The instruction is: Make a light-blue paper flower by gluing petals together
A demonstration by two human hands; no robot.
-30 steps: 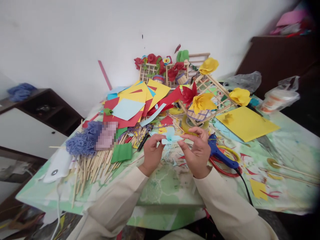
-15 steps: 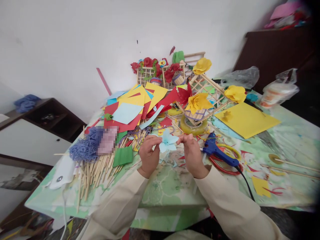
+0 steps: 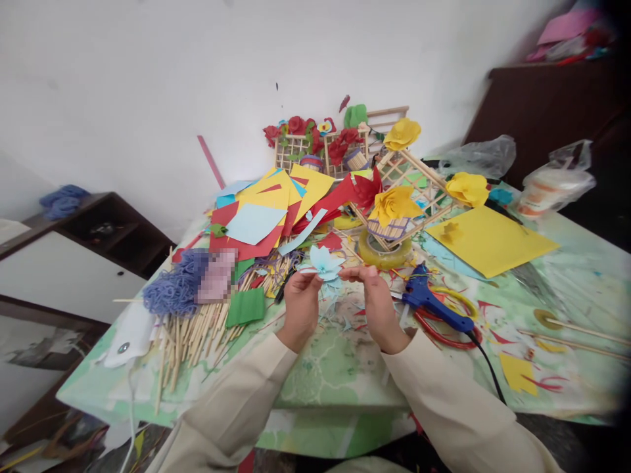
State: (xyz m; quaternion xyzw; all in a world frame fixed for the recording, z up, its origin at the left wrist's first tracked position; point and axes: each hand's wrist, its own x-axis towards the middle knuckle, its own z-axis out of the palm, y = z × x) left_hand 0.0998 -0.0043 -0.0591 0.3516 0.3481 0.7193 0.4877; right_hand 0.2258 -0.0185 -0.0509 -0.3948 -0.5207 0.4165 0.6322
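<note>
A light blue paper flower (image 3: 323, 260) with pointed petals is held up over the near middle of the table. My left hand (image 3: 302, 307) pinches it at its lower left side between thumb and fingers. From the other side, the fingertips of my right hand (image 3: 378, 303) close on a petal's edge. Small blue paper scraps lie below and behind the flower. Right of my right hand, a blue glue gun (image 3: 430, 299) rests over scissors with red and yellow handles (image 3: 451, 338).
Coloured paper sheets (image 3: 256, 223), purple yarn (image 3: 170, 289) and wooden sticks (image 3: 187, 341) lie to the left. Behind are a tape roll (image 3: 377, 255), stick lattices with yellow flowers (image 3: 394, 205), and red flowers (image 3: 296, 125). A bagged cup (image 3: 555, 187) stands far right.
The flower has tipped, so its face now points more upward and its petals show from the side. Both hands stay at it, and the view has shifted slightly.
</note>
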